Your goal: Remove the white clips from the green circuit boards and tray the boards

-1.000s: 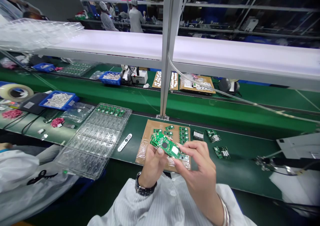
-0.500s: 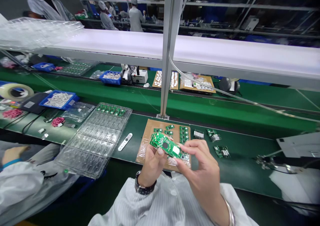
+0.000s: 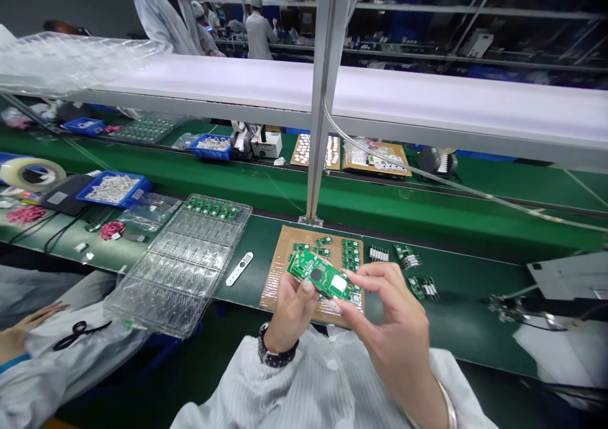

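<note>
Stack of long green printed circuit boards [image 3: 319, 275], at least two pieces, the top one bearing a dark round patch and a white square block: held in the air above the near part of the cardboard sheet, between both hands.

Left hand [image 3: 292, 308]: closed on the left end of the stack, thumb on top; black watch [image 3: 278, 357] at the wrist.

Right hand [image 3: 396, 321]: index finger and thumb pinched on opposite edges of the stack's right end; silvery bracelet [image 3: 447, 405] at the wrist.

Flat brown corrugated cardboard sheet [image 3: 274, 291]: on the dark green table [image 3: 456, 308], partly hidden by the hands. On it, a column of small green circuit boards [image 3: 350, 251] at right; a few loose small boards [image 3: 323, 241] further left.

White elongated perforated casing [image 3: 239, 269]: on the table, left of the cardboard, apart from it.

Large clear plastic compartment tray [image 3: 178, 293]: left of the casing, reaching past the table's near edge; row of green boards [image 3: 211, 208] in its far end.

Row of white parts with dark pins [image 3: 379, 254]: just right of the cardboard. Two clusters of green boards with similar parts [image 3: 407, 256]: further right.

Shallow blue plastic bin [image 3: 121, 202]: far left, heaped with small white pieces [image 3: 113, 189].

Co-worker's hand [image 3: 40, 318]: left edge, near a blue wristband [image 3: 14, 362].
</note>
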Motion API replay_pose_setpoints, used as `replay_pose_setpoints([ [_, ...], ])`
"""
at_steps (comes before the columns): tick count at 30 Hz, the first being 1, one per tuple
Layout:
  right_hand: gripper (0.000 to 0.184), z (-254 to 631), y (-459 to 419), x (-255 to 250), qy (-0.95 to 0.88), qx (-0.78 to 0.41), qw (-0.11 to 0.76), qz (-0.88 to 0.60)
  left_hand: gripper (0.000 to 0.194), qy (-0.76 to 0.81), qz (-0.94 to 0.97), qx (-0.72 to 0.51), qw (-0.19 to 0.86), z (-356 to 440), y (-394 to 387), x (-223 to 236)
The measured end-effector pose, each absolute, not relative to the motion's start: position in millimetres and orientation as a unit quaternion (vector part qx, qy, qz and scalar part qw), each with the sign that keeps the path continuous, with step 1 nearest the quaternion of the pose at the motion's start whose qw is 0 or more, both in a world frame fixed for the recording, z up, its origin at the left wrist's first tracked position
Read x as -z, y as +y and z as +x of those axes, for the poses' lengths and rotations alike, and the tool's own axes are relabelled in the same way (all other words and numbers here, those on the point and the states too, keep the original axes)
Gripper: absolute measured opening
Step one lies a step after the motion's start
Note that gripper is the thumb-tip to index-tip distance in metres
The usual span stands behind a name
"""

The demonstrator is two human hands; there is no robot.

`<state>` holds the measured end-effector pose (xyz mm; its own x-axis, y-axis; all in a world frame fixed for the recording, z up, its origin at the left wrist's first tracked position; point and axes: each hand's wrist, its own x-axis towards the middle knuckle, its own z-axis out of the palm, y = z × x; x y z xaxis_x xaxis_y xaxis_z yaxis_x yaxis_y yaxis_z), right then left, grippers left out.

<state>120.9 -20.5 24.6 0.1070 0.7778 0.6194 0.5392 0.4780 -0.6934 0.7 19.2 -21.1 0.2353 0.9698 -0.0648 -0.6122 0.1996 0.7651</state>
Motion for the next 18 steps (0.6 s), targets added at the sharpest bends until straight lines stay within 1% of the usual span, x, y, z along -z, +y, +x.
replay_pose_setpoints([
  [3, 0.02, 124, -19, -26, -0.675, -0.121, 0.543, -0.485, 0.041, 0.279, 0.316, -0.544, 0.725, -1, 20, 23],
  [8, 0.019, 124, -19, -27, -0.671, -0.124, 0.552, -0.479, 0.049, 0.263, 0.322, -0.55, 0.724, 0, 22, 20],
  [14, 0.019, 122, -20, -31, -0.677, -0.105, 0.545, -0.484, 0.043, 0.266, 0.316, -0.556, 0.721, 2, 22, 15],
  [18, 0.02, 128, -16, -28, -0.695, -0.085, 0.537, -0.471, 0.041, 0.308, 0.308, -0.544, 0.717, -4, 15, 30],
])
